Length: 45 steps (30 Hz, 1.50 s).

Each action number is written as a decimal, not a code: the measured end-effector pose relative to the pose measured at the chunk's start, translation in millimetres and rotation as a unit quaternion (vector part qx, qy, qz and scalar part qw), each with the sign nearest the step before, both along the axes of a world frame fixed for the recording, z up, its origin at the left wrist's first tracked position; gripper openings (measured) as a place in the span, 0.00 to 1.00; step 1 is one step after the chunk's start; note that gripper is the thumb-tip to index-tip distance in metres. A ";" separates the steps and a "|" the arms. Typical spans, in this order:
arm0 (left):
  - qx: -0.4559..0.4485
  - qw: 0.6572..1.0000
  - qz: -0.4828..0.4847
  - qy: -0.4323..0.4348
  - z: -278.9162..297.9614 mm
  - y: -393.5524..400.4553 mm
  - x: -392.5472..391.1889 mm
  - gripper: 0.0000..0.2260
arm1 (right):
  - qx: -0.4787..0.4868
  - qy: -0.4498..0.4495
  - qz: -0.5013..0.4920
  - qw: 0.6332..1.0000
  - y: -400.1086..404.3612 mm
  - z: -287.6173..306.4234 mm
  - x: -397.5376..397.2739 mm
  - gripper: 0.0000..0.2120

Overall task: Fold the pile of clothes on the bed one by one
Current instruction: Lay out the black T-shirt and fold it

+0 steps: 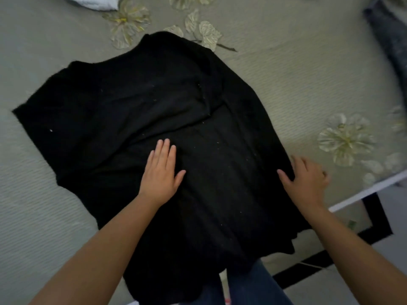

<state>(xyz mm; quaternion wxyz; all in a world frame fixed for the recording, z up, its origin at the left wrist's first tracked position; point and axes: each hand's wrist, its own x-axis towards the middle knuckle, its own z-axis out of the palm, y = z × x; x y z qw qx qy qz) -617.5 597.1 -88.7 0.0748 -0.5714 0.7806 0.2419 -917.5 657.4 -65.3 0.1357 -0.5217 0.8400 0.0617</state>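
A large black garment (pixel 123 111) lies spread on the bed (pixel 286 69), its near part hanging over the bed's edge. My left hand (pixel 160 172) rests flat on the cloth near its middle, fingers together and pointing away. My right hand (pixel 308 179) lies at the garment's right edge, thumb on the black cloth and fingers curled at the hem; whether it grips the cloth is unclear. Creases run up the garment from its middle toward the far right.
The bedspread is grey-green with pale flower prints (pixel 345 139). A dark grey piece of clothing (pixel 387 38) lies at the far right, and something white (pixel 92 2) at the top left. The bed's edge (pixel 365 192) runs at lower right, with floor beyond.
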 end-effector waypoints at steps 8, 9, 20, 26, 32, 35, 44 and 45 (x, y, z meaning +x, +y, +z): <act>0.049 0.989 0.002 -0.139 -28.4 35.8 -70.7 0.35 | -0.015 -0.113 -0.183 0.977 -1.5 7.9 -72.2 0.14; 0.048 0.987 0.001 -0.153 -28.2 35.6 -71.7 0.34 | -0.044 -0.106 -0.205 0.972 -15.9 12.8 -87.1 0.14; 0.065 0.982 0.145 -0.107 30.6 -2.5 -85.9 0.26 | -0.164 -0.315 -0.221 0.908 -153.1 92.3 -93.3 0.20; 0.033 0.932 0.359 -0.018 72.4 6.1 -8.8 0.23 | -0.070 -0.532 -0.137 0.832 -179.8 126.0 48.8 0.16; 0.006 0.867 0.498 -0.003 87.4 50.5 74.6 0.18 | 0.278 -0.673 -0.109 0.676 -156.5 110.7 170.4 0.07; 0.017 0.855 0.518 0.017 77.2 61.5 90.8 0.17 | 0.273 -0.522 0.005 0.808 -141.8 79.4 169.2 0.09; -0.007 0.801 0.590 0.100 26.4 14.9 96.7 0.32 | 0.082 0.015 0.366 0.927 -154.1 10.5 101.2 0.30; -0.016 0.782 0.614 0.109 22.9 10.3 98.1 0.31 | 0.102 0.046 0.374 0.921 -153.1 3.8 98.8 0.32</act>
